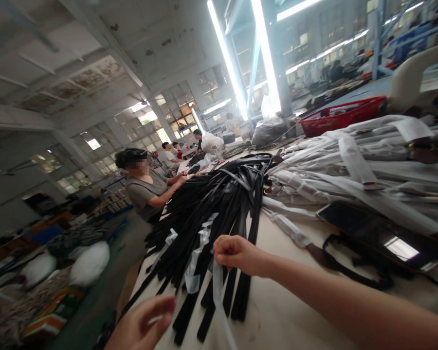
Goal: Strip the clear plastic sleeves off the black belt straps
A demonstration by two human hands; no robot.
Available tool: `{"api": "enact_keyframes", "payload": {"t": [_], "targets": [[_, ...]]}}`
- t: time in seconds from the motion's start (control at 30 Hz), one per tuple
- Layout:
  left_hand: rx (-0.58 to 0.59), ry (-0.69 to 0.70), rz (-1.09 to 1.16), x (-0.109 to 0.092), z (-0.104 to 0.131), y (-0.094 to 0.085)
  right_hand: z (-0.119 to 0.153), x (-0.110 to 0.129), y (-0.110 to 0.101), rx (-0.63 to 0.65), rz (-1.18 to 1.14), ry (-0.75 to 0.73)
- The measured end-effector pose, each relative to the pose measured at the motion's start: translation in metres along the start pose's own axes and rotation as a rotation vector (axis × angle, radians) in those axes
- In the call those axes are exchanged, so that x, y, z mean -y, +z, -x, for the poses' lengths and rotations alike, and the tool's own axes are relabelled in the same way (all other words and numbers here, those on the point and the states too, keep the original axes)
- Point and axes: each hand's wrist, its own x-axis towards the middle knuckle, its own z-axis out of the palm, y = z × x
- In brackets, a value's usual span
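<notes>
We judge the step in hand to be the handling of a pale translucent strip (217, 287) at the near end of the pile of black straps (197, 204). The right hand (239, 255) is closed in a pinch on the strip's upper end; the left hand (144, 321) is open, fingers slightly curled, with nothing visible in its grasp. In our judgement, the next move calls for a firm pinch and a clear path for the free hand, since loose strap ends could snag the strip. We cannot tell whether the strip is empty or encloses a strap. Relative to the pile, the strip hangs over its near, right-hand ends, directly below the right hand and to the right of the left hand, apart from the latter. Crumpled wrap (203, 238) lies on top of the pile, just left of the right hand. Right of the pile, we note white-wrapped straps (314, 165) and, nearer us, a phone (372, 233) above the worktop (270, 306).
</notes>
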Motion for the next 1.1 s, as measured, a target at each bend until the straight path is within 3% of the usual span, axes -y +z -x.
{"api": "enact_keyframes", "payload": {"t": [0.1,0.17,0.23,0.3,0.4,0.6,0.7,0.8,0.93,1.1], "targets": [[0.237,-0.027,0.229,-0.016,-0.024,0.054,0.001,-0.012,0.001,0.045,0.179,-0.105],[0.354,-0.076,0.353,-0.021,-0.045,0.088,0.000,-0.017,-0.004,-0.006,0.286,-0.137],[0.391,-0.120,0.412,-0.019,-0.062,0.114,-0.003,-0.020,-0.008,-0.120,0.356,-0.133],[0.343,-0.128,0.439,-0.010,-0.075,0.129,-0.005,-0.019,-0.012,-0.246,0.416,-0.116],[0.275,-0.073,0.433,0.004,-0.085,0.133,-0.008,-0.015,-0.014,-0.304,0.462,-0.065],[0.271,-0.055,0.426,0.014,-0.083,0.125,-0.003,-0.014,-0.011,-0.008,0.274,-0.026],[0.274,-0.033,0.383,0.014,-0.080,0.123,-0.001,-0.016,-0.011,0.069,0.194,0.079],[0.309,-0.049,0.405,0.012,-0.078,0.123,-0.001,-0.014,-0.015,0.087,0.226,0.149],[0.356,-0.031,0.327,0.006,-0.076,0.120,-0.002,-0.007,-0.018,0.074,0.454,0.148],[0.280,0.093,0.221,-0.001,-0.073,0.117,-0.002,-0.006,-0.012,0.006,0.558,0.222]]}}
